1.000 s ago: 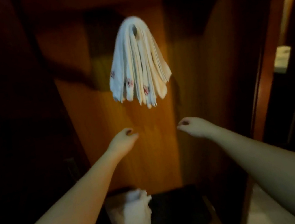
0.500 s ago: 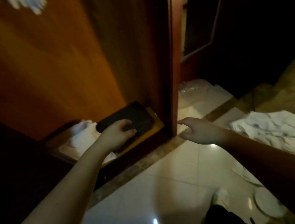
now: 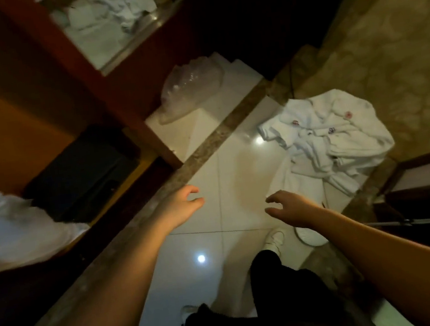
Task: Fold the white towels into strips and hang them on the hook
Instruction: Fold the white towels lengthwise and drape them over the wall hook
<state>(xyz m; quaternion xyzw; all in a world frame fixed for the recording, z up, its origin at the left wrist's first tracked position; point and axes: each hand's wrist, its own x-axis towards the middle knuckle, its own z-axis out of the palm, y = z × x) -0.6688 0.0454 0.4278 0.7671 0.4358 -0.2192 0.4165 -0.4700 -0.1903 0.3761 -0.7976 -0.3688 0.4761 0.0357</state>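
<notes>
White towels (image 3: 326, 139) lie beyond right hand (image 3: 293, 205) fingers (image 3: 271, 199).

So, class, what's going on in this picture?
A person stands on a tiled floor, looking down. Both the left hand and right hand are out in front, fingers loose, holding nothing. A pile of white towels lies unfolded on the floor ahead of the right hand, probably the next to be picked up. No hook shows.
</notes>
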